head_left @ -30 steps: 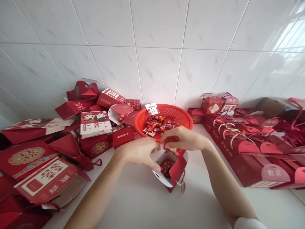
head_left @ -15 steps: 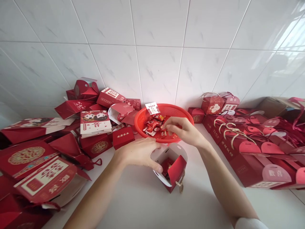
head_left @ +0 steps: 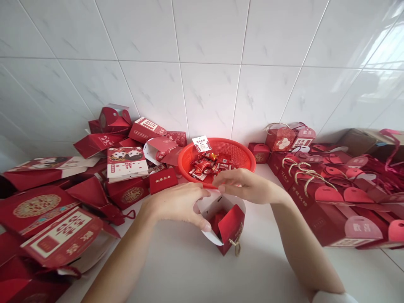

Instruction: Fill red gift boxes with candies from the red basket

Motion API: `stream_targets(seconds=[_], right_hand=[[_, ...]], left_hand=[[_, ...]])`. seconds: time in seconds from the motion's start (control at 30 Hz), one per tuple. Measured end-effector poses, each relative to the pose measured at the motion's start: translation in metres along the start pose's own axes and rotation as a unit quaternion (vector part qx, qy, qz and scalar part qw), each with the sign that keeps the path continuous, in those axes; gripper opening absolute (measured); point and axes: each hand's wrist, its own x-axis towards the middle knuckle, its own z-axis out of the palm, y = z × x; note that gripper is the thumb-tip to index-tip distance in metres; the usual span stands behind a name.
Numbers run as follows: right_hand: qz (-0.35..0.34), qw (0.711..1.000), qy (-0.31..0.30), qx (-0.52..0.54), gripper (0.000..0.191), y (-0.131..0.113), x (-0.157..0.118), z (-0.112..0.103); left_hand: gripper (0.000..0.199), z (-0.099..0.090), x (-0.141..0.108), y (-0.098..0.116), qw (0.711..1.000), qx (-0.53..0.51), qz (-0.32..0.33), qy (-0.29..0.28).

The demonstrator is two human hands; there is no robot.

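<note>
A red paper gift box point(head_left: 232, 227) with white insides and a twine loop point(head_left: 235, 246) stands with its top unfolded on the white table. My left hand point(head_left: 178, 206) curves around its left side, the thumb at the near white flap and the fingers by the far one. Over the box's far edge hovers my right hand point(head_left: 249, 185), fingers stretched out and thumb apart, nothing visible in it. Just behind is a red plastic basket point(head_left: 241, 151) with red-wrapped sweets point(head_left: 205, 164) and a white printed card point(head_left: 202, 144). The box's contents are mostly shaded.
Loose red gift boxes point(head_left: 38, 206) are heaped on the left, some lying on their sides. Rows of closed boxes point(head_left: 331, 223) with twine and ribbon handles line the right. A brown carton point(head_left: 360, 141) stands at the far right, and a tiled wall point(head_left: 208, 97) rises behind.
My right hand has come out of the basket toward me, over the box's far edge, and its curled fingers have straightened. My left hand stays at the box.
</note>
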Motion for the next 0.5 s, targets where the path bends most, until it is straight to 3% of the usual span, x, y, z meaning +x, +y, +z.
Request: stream_targets(seconds=[0.1, 0.23, 0.5], right_hand=[[0.014, 0.999, 0.003, -0.05, 0.017, -0.004, -0.007, -0.009], [0.016, 0.996, 0.015, -0.086, 0.018, -0.007, -0.017, -0.014], [0.116, 0.981, 0.033, -0.153, 0.032, 0.014, -0.04, 0.01]], left_hand=[[0.072, 0.0, -0.003, -0.002, 1.0, -0.021, -0.012, -0.012], [0.081, -0.003, -0.009, -0.007, 0.999, -0.024, -0.031, 0.016], [0.093, -0.002, -0.011, -0.009, 0.999, 0.002, -0.05, -0.011]])
